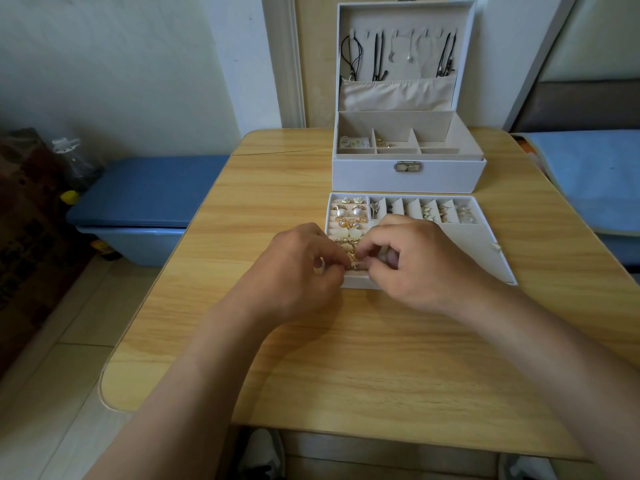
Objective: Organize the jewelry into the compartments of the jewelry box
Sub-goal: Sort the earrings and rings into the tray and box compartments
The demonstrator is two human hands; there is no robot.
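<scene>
Ring (pixel 352 263) pinched by left hand (pixel 298 271) and right hand (pixel 415 265) over tray (pixel 485 258)

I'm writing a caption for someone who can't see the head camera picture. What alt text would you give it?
A person's left hand and right hand pinch a small gold piece at the near end of a jewelry tray on a wooden table. Behind it stands the open jewelry box, necklaces hanging in its lid.
</scene>
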